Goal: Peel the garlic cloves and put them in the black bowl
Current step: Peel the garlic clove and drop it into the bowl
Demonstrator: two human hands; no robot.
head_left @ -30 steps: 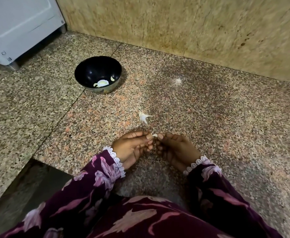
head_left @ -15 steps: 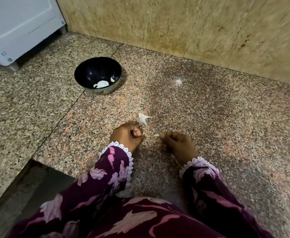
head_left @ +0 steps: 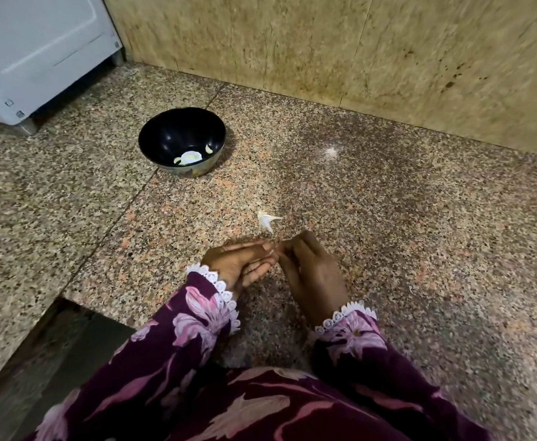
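Small, light, firm garlic clove [head_left: 271, 250], slippery once bared: pinch between fingertips of left hand [head_left: 238, 265] and right hand [head_left: 311, 272], both closed on it, tearing papery skin.

Both hands meet low in the middle, fingertips touching. The left hand [head_left: 238, 265] reaches toward three o'clock, fingers held together and nearly straight. The right hand [head_left: 311, 272] points toward eleven o'clock, back up, fingers curled. Both forearms wear patterned sleeves.
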